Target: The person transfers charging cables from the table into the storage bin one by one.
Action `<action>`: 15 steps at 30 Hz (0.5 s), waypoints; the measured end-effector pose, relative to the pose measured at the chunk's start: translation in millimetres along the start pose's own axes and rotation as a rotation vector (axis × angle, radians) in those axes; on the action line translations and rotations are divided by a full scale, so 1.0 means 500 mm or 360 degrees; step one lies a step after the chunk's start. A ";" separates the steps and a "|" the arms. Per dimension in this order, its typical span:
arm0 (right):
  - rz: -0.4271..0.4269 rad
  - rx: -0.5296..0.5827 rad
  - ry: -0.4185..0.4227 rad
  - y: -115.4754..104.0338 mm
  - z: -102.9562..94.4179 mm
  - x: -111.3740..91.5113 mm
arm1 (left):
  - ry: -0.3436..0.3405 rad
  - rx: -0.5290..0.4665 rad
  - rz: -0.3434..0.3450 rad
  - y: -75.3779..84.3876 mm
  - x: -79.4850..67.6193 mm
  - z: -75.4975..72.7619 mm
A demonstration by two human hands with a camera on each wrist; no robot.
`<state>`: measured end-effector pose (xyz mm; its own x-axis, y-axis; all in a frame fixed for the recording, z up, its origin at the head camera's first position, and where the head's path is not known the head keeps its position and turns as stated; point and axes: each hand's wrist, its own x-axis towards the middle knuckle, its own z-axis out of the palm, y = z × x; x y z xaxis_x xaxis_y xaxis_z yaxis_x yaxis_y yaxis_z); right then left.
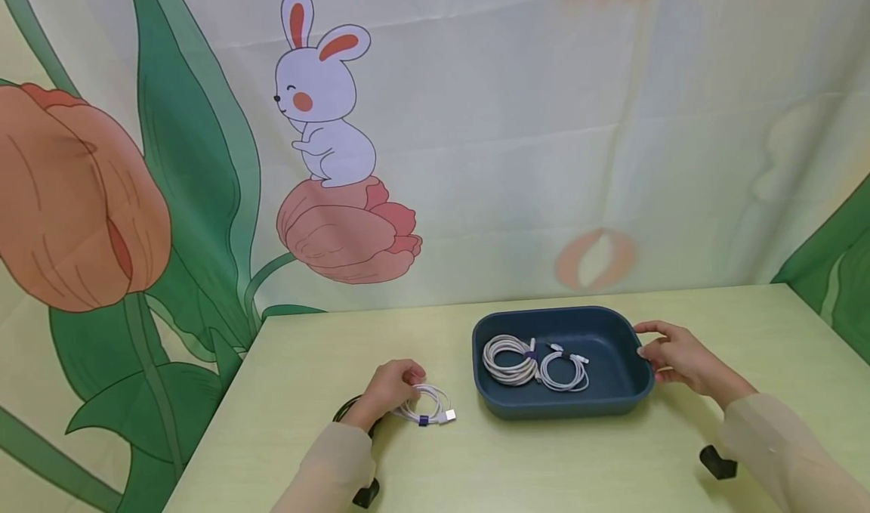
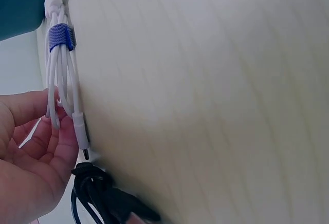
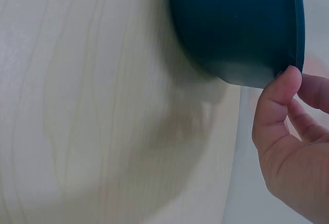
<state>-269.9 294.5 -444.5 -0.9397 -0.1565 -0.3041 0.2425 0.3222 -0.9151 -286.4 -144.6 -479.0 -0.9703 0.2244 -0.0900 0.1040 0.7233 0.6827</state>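
Head view: left hand (image 1: 390, 387), thumb and fingers pinching white cable (image 1: 424, 421), left of blue bin (image 1: 564, 408). Right hand (image 1: 680, 358), gripping blue bin's right end. Step, seemingly: pick-up of white cable. Next move, likely: lift clear of black cable (image 2: 95, 180), then across into blue bin.

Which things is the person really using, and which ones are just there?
Being used:
- left hand, pinching a white cable
- right hand, touching the blue tray
- two coiled cables in the tray
- probably the black cable, near the left hand

Just there:
- bunny cloth behind
- table underneath, only a surface to work on
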 end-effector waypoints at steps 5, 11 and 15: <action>0.0003 -0.0005 -0.0004 -0.002 0.000 0.000 | 0.0020 -0.0078 -0.0010 0.001 0.002 -0.002; 0.0005 -0.0013 -0.0002 -0.002 0.000 0.000 | 0.0006 -0.0098 0.0006 0.006 -0.001 -0.003; 0.0007 -0.0008 -0.0005 -0.001 0.000 0.000 | -0.0015 -0.0028 0.0030 0.005 -0.002 -0.001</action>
<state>-270.1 294.5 -443.9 -0.9379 -0.1577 -0.3091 0.2456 0.3276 -0.9123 -285.5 -143.5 -476.9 -0.9661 0.2443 -0.0839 0.1183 0.7073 0.6969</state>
